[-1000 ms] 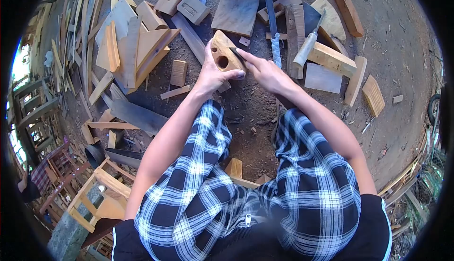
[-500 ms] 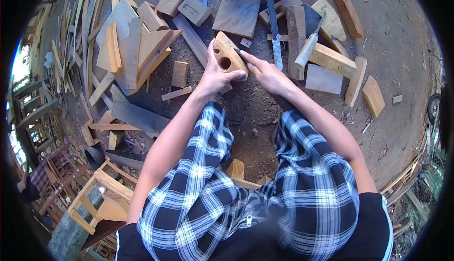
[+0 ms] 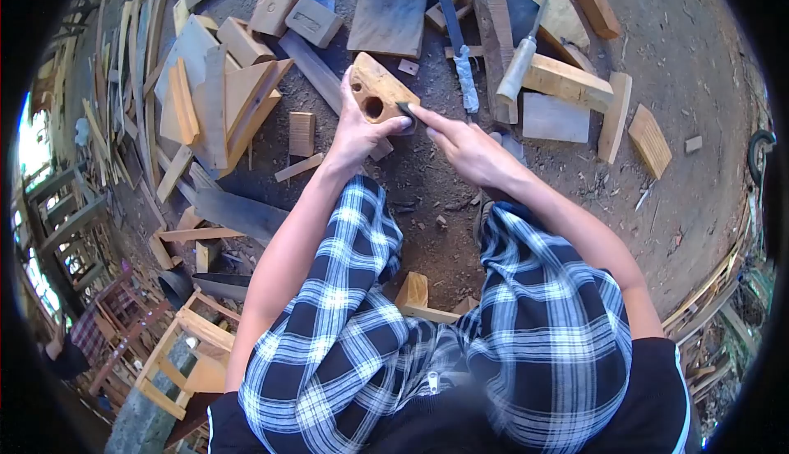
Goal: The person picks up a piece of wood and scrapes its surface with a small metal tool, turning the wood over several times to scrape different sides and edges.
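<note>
Left hand: grasps holed wooden block
Right hand: pinches dark piece at block's edge
Dirt ground: extends below block

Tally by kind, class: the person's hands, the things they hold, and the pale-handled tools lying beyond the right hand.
Hands: 2 (left hand, right hand)
Held wooden block with holes: 1
Held dark piece: 1
Pale-handled tools: 2 (long strip with wrapped handle, tool with tapered handle)
Total: 6

No lettering, numbers, labels, brands or signs can be read.
</note>
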`<state>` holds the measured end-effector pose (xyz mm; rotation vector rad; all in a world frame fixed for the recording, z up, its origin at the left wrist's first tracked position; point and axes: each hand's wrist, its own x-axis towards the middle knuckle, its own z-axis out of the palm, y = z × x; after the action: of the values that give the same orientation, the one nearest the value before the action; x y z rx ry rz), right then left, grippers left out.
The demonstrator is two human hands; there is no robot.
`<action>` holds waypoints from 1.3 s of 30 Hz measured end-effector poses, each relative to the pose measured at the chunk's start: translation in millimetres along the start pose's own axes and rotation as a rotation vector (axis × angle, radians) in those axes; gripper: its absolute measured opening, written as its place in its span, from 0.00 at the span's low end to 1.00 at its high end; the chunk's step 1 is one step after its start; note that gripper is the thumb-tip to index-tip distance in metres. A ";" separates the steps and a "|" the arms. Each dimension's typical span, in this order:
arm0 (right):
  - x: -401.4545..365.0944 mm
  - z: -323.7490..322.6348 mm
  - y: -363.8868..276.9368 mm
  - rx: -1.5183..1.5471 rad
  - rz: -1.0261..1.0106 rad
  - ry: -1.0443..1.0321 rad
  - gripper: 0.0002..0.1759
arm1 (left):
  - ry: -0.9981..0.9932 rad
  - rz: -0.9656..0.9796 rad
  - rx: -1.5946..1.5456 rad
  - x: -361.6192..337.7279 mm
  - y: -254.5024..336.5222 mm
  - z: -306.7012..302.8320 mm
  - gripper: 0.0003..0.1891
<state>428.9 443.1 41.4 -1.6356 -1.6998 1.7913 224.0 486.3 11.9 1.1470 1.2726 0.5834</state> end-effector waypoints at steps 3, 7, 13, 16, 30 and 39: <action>43.6 -9.5 -1.4 0.069 0.055 0.003 0.27 | -0.026 -0.004 -0.068 0.3 2.4 4.3 0.64; 26.6 -1.8 1.4 0.035 0.046 0.013 0.27 | -0.018 -0.044 -0.068 2.6 1.6 -0.6 0.63; 52.6 1.0 19.8 -0.033 -0.157 0.149 0.27 | -0.025 -0.016 -0.091 1.5 -0.3 1.3 0.64; 58.6 -0.2 13.9 -0.039 -0.095 0.133 0.27 | -0.032 -0.006 -0.053 0.9 1.5 -0.9 0.64; 6.6 -4.6 3.0 -0.054 -0.194 0.091 0.27 | -0.008 0.016 0.031 3.1 -3.0 -1.1 0.63; -2.2 -13.3 -16.3 -0.133 0.085 -0.067 0.27 | 0.033 -0.007 0.106 4.9 -11.7 -5.6 0.65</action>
<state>431.4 454.7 58.9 -1.7435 -1.8411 1.8267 217.3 488.0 -0.2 1.2245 1.3490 0.5369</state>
